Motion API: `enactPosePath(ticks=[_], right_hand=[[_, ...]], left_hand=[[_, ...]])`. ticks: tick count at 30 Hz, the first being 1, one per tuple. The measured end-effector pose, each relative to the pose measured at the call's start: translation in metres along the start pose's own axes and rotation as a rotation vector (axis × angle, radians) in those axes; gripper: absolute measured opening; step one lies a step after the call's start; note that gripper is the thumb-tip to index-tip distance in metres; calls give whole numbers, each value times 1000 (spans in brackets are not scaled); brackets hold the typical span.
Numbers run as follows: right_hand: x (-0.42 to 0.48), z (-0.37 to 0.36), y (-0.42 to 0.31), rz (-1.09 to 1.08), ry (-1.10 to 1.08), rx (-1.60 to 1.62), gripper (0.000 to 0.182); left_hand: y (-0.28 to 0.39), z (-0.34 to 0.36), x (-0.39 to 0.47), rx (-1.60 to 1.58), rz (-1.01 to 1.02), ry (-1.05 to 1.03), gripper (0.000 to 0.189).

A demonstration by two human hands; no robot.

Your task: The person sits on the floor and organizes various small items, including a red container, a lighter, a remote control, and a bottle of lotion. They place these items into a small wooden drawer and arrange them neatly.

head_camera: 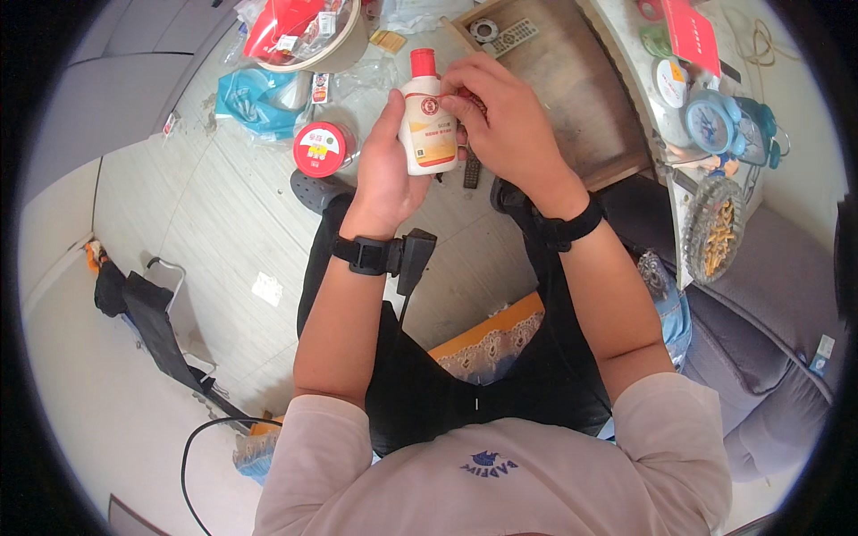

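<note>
A small white plastic bottle [429,134] with a red cap [422,62] and a printed label stands nearly upright before me. My left hand [389,161] grips it from the left and behind, thumb along its side. My right hand [506,110] is bent at the bottle's upper right edge, thumb and forefinger close together there. Something small and reddish shows among those fingers; what it is, and whether they pinch it, I cannot tell. Just left of my left hand, a clear jar with a red and white lid [320,149] stands on the floor.
An open wooden drawer [570,87] holds a remote control [513,38]. Left of it are a bin [348,40] and a teal plastic bag [258,100]. The tabletop at right bears a blue alarm clock [710,122] and a glass ashtray [714,231] full of cigarette butts.
</note>
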State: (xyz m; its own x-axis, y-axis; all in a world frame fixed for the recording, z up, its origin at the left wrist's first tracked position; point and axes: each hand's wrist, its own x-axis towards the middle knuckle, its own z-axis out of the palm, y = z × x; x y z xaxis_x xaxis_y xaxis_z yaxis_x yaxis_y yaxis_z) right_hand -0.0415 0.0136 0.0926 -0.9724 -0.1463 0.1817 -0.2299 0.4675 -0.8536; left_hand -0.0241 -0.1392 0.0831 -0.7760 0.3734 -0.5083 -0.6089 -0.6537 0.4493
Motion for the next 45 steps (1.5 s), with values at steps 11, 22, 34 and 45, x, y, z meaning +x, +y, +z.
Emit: enactPosePath(ticks=[11, 22, 34, 45], right_hand=[[-3, 2, -4, -120, 6, -185, 10], [-5, 5, -7, -82, -16, -184, 9], [-5, 10, -14, 102, 10, -96, 14], [-7, 10, -25, 147, 45, 0, 11]], left_hand=[[1, -3, 1, -42, 4, 34, 46], [-4, -3, 6, 87, 154, 112, 39], [-3, -5, 8, 380, 327, 195, 41], [3, -1, 3, 851, 519, 310, 44]])
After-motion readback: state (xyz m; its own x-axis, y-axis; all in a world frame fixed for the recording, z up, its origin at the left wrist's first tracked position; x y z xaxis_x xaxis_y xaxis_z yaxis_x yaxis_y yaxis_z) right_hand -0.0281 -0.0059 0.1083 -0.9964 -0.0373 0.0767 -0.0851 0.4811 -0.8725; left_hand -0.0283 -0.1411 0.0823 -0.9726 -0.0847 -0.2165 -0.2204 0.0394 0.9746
